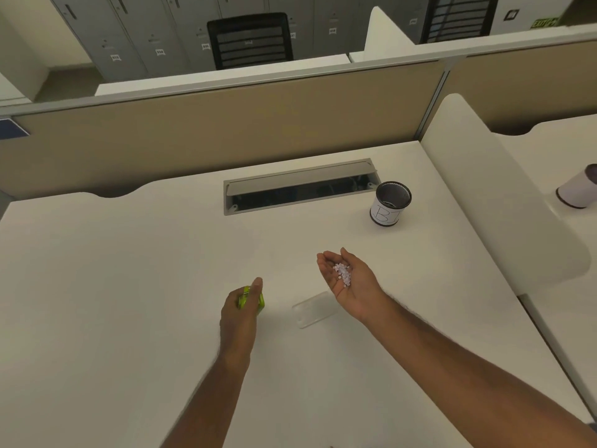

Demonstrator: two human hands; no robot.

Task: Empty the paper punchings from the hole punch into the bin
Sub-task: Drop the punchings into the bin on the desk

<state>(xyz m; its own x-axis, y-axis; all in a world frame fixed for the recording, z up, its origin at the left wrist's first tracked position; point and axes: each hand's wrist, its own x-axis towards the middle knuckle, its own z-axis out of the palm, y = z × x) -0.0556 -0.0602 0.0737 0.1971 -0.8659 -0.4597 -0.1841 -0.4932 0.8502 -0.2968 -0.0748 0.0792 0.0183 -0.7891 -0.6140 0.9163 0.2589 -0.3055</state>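
My left hand (240,310) is closed around a small lime-green hole punch (248,299), held just above the white desk (129,286). My right hand (349,279) is palm up and cupped, with a small heap of pale paper punchings (342,273) lying in it. A clear plastic cover (311,310), apparently the punch's tray, lies flat on the desk between my hands, partly under my right wrist. The bin (390,203), a small round cup with a dark rim and a white label with handwriting, stands upright at the far right of the desk, beyond my right hand.
A grey cable hatch (300,185) is set into the desk behind my hands, its lid raised. A beige partition (226,124) closes the back. A white divider (504,202) bounds the right side; another cup (578,190) stands on the neighbouring desk.
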